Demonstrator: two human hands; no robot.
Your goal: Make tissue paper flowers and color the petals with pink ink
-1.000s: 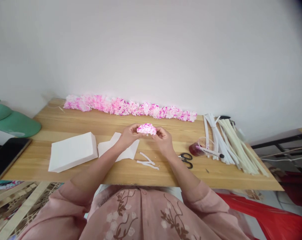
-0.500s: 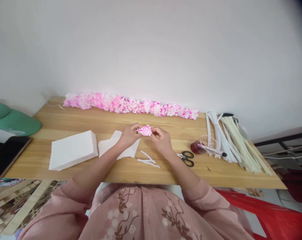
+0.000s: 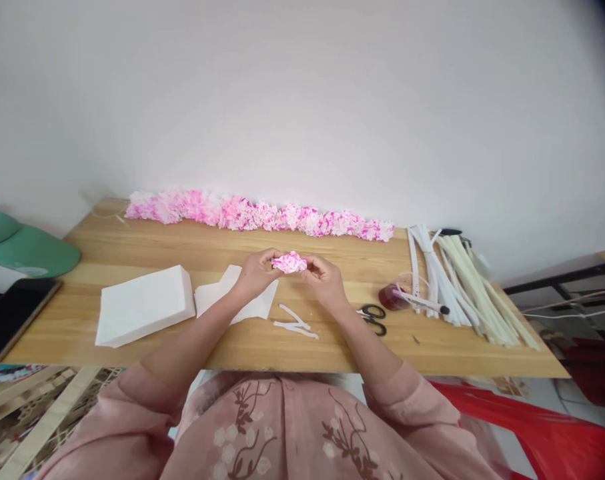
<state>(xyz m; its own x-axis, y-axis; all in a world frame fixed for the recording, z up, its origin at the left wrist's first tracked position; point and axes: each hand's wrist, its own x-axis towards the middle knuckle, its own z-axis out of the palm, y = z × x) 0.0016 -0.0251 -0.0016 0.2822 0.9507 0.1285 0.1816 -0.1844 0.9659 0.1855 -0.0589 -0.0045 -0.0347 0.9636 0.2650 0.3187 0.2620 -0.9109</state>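
Between my two hands, above the middle of the table, is a small pink-and-white paper flower [image 3: 291,263]. My left hand [image 3: 257,272] pinches it from the left side. The fingers of my right hand [image 3: 325,279] are closed on its right edge. White paper sheets [image 3: 256,303] lie under and beside my left forearm. Short white strips [image 3: 296,325] rest on the wood between my forearms. Scissors with black handles [image 3: 373,319] lie just right of my right wrist, their blades partly hidden by the arm.
A row of pink-and-white paper flowers [image 3: 252,213] runs along the wall. To the left are a white paper stack [image 3: 145,305], a phone [image 3: 19,319] and a green cap [image 3: 25,247]. At right stand a cup of dark red liquid [image 3: 393,297] and bundled pale strips [image 3: 477,287].
The flower has been turned slightly between my fingers and looks wider. Both hands keep their hold on it. The whole view has shifted a little.
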